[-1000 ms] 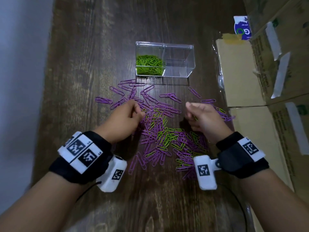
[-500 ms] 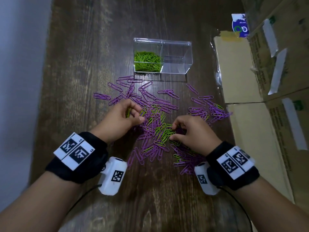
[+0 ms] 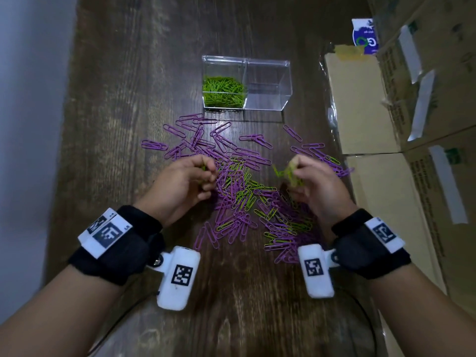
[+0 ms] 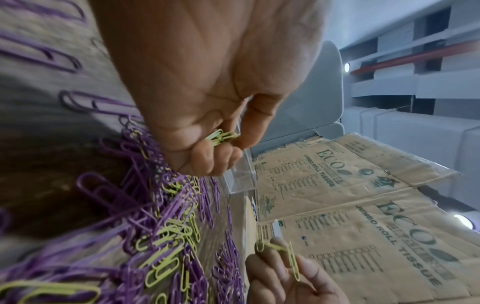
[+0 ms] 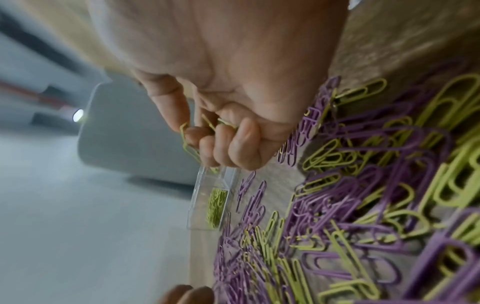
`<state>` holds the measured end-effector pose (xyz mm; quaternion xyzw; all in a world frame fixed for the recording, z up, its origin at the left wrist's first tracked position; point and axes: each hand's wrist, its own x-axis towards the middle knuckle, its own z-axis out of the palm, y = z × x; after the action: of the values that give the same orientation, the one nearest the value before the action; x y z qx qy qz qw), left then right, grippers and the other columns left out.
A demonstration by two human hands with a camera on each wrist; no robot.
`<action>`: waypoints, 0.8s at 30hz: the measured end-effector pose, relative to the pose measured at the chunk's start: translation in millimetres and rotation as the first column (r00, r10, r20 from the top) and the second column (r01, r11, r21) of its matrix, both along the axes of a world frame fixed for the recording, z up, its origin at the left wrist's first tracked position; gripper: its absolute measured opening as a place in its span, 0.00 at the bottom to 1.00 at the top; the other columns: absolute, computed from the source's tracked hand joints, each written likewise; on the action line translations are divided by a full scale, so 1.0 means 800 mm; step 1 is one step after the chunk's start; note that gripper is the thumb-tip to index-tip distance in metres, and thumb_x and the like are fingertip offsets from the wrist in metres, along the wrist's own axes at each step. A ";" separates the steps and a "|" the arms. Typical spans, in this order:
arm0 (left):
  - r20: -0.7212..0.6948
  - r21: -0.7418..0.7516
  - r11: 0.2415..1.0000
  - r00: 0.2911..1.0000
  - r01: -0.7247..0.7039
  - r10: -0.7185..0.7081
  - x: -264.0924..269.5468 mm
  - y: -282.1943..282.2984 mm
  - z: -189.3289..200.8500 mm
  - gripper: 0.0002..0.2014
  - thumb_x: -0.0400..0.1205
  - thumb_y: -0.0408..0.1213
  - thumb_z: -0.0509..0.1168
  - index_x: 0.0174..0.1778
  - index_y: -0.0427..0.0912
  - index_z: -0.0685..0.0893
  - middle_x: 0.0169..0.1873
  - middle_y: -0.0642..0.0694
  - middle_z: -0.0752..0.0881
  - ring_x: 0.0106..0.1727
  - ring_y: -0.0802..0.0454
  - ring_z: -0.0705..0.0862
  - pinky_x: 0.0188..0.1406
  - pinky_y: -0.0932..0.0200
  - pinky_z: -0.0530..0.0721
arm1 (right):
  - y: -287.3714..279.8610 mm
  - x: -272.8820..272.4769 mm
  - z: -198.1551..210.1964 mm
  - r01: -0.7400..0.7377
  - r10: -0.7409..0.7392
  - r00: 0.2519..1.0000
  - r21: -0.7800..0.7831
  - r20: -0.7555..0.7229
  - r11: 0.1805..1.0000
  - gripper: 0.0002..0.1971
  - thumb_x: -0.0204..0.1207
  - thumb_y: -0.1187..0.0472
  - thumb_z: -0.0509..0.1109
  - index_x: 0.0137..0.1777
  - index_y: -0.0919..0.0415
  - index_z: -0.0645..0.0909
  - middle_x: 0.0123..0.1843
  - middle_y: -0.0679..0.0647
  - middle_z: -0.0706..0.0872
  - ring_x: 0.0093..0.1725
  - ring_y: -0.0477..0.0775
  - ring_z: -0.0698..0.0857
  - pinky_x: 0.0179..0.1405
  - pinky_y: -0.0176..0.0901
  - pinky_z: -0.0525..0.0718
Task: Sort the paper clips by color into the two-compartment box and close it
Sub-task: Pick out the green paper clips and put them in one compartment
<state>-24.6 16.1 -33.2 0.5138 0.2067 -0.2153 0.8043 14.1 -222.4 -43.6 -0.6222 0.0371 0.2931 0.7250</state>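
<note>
Head view: the left hand is curled, its fingers pinching a few green clips above the left edge of the mixed pile; the right hand is likewise curled, gripping a small bunch of green clips raised above the pile's right side. The clear two-compartment box stands open on the wooden table, beyond the pile; its left compartment holds a heap of sorted green clips, its right compartment holds nothing visible. Loose purple clips lie between box and hands; cardboard cartons lie along the table's right side.

Left wrist view: the left hand closes thumb and fingertips on green clips (count unclear); the right hand shows at the lower edge, holding linked green clips; purple and green clips cover the table below.

Right wrist view: the right hand has its fingers folded tightly round several green clips; the box lies beyond, green clips in its nearer-seen compartment.
</note>
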 end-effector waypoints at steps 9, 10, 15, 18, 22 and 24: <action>0.177 0.470 0.867 0.945 0.164 -0.274 0.013 -0.041 -0.013 0.16 0.81 0.41 0.58 0.27 0.48 0.65 0.22 0.55 0.63 0.21 0.61 0.61 0.21 0.63 0.61 | -0.010 0.009 -0.002 0.107 -0.059 0.974 0.215 -0.221 0.971 0.13 0.64 0.50 0.69 0.31 0.56 0.69 0.27 0.51 0.72 0.22 0.46 0.64 0.20 0.38 0.56; 0.199 0.601 0.780 0.913 0.173 -0.356 0.013 -0.043 -0.014 0.18 0.84 0.39 0.57 0.27 0.48 0.64 0.23 0.55 0.64 0.22 0.61 0.62 0.25 0.60 0.62 | -0.009 0.010 -0.003 0.125 -0.087 0.971 0.165 -0.221 0.978 0.12 0.68 0.51 0.67 0.32 0.55 0.69 0.27 0.52 0.74 0.21 0.46 0.65 0.19 0.37 0.56; 0.177 0.809 0.565 0.851 0.160 -0.494 0.011 -0.039 -0.015 0.13 0.85 0.36 0.53 0.35 0.49 0.75 0.31 0.42 0.81 0.35 0.47 0.77 0.39 0.54 0.73 | -0.008 0.010 0.000 0.159 -0.143 0.976 0.090 -0.164 0.983 0.10 0.78 0.60 0.59 0.35 0.60 0.67 0.28 0.56 0.79 0.20 0.45 0.65 0.15 0.30 0.60; 0.129 0.886 0.437 0.821 0.158 -0.557 0.012 -0.040 -0.013 0.06 0.83 0.38 0.58 0.43 0.49 0.79 0.30 0.50 0.83 0.36 0.49 0.80 0.39 0.55 0.76 | -0.016 0.014 -0.001 0.171 -0.161 0.971 0.043 -0.174 0.984 0.11 0.79 0.60 0.60 0.34 0.59 0.68 0.25 0.52 0.73 0.20 0.44 0.63 0.17 0.30 0.57; 0.010 0.981 0.144 0.717 0.127 -0.697 0.007 -0.042 -0.010 0.14 0.77 0.52 0.66 0.57 0.54 0.77 0.31 0.55 0.81 0.47 0.47 0.84 0.38 0.57 0.73 | -0.020 0.026 -0.009 0.158 -0.064 0.979 -0.518 0.195 0.841 0.16 0.81 0.59 0.66 0.31 0.57 0.72 0.22 0.43 0.69 0.22 0.41 0.65 0.22 0.32 0.65; -0.013 0.990 0.089 0.698 0.110 -0.716 0.005 -0.042 -0.014 0.21 0.75 0.57 0.67 0.62 0.56 0.74 0.45 0.54 0.86 0.54 0.48 0.83 0.43 0.55 0.76 | -0.012 0.034 -0.011 0.183 0.068 0.944 -0.686 0.322 0.704 0.12 0.74 0.57 0.74 0.32 0.57 0.77 0.22 0.44 0.71 0.23 0.41 0.68 0.28 0.37 0.70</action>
<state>-20.8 -17.5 -44.6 0.9592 -0.0803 -0.1352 0.2348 41.2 -232.4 -52.5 -0.8900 0.0469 0.1271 0.4354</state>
